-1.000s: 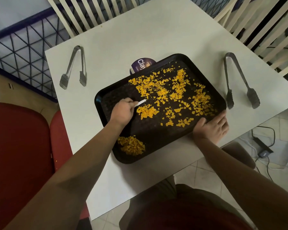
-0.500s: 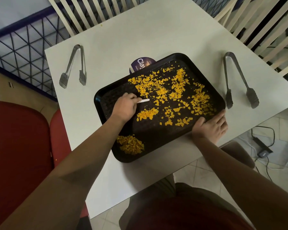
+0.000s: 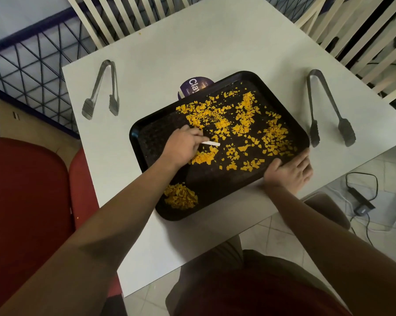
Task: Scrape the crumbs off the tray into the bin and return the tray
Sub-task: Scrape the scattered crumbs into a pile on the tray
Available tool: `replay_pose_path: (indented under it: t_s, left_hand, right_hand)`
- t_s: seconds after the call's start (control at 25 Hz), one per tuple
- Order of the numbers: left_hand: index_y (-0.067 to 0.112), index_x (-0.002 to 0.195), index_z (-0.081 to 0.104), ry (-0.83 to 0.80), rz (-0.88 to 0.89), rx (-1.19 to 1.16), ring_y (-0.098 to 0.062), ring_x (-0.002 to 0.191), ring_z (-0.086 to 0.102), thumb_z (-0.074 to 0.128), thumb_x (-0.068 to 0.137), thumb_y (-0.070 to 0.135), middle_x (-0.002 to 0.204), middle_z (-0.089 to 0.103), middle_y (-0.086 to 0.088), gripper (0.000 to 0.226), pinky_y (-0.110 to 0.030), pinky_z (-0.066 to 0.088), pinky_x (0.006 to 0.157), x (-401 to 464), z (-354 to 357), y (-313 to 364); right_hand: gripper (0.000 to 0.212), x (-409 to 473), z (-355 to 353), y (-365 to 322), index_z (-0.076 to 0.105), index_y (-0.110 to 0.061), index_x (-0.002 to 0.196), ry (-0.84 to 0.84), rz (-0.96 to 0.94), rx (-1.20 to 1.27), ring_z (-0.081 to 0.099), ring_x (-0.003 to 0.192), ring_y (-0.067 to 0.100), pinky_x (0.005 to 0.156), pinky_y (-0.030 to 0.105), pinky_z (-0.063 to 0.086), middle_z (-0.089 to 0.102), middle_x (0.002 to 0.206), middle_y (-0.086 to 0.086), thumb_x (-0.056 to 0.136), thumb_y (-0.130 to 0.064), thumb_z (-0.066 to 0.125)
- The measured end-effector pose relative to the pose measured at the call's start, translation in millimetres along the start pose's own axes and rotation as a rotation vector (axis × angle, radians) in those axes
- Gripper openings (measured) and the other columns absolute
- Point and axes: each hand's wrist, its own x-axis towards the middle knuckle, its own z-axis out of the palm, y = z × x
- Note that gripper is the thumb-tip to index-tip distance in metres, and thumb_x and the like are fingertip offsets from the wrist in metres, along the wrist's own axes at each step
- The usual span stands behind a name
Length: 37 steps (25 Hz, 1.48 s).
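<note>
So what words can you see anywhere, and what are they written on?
"Cla": big white letters on the round purple lid or label, cut off where it goes under the black tray.
Smaller white print beside those letters: too small to read.
Nothing else with writing shows.

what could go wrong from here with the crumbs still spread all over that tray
1. The tray hangs past the table edge at its near corner, right by the crumb pile; a hard pull could tip it or spill the pile onto the floor.
2. The left hand drags a thin white scraper through loose crumbs; fast strokes may flick them over the low rim.
3. The right hand only rests flat on the rim, so the tray may slide.
</note>
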Motion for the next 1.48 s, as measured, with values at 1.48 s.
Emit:
replay_pose_path:
  t_s: [1.48]
  left_hand:
    - [0.005, 0.124, 0.046, -0.084, -0.562, -0.349, -0.03, 0.103, 0.057, 0.041, 0.096, 0.015, 0.116, 0.054, -0.013, 0.029, -0.038, 0.046, 0.087, -60, 32, 102]
  right_hand:
    - [0.079, 1, 3, 3, 0.015, -0.001, 0.148, 0.003, -0.015, -0.003, 0.028, 0.133, 0.035, 0.113, 0.042, 0.014, 0.031, 0.148, 0.019, 0.077, -0.032, 0.033]
